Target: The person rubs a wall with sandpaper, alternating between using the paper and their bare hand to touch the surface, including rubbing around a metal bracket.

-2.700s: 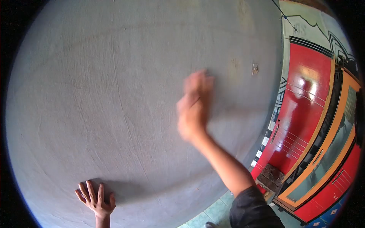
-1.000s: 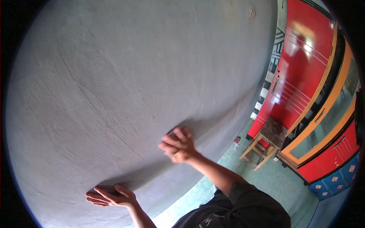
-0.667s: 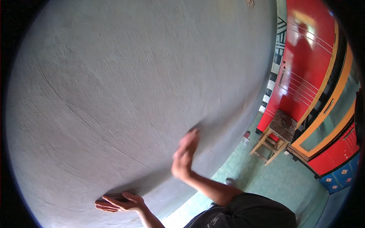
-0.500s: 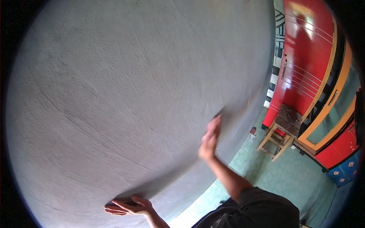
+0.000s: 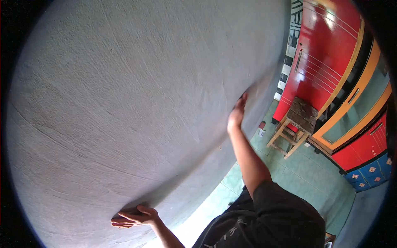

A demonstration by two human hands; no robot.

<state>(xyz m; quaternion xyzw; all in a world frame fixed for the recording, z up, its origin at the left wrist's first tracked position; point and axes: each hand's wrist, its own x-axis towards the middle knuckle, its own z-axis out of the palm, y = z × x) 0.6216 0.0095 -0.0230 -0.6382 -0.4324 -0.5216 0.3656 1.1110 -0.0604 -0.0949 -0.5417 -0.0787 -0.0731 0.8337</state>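
Note:
A rough grey plastered wall (image 5: 124, 91) fills most of the head view. My left hand (image 5: 134, 218) rests flat against its lower part, fingers spread and pointing left. My right hand (image 5: 237, 113) is pressed edge-on against the wall further right, fingers straight and pointing up, arm stretched out from a black sleeve. I cannot see anything between the right palm and the wall.
A small wooden stool (image 5: 294, 126) stands on the green tiled floor (image 5: 306, 177) at the right. Behind it is a red cabinet (image 5: 320, 62) with orange-framed doors. A small red-and-white object (image 5: 261, 126) lies at the foot of the wall.
My right hand has slid rightward and up along the wall, from the lower middle to near its right end. The left hand has stayed pressed in place. The view has tilted.

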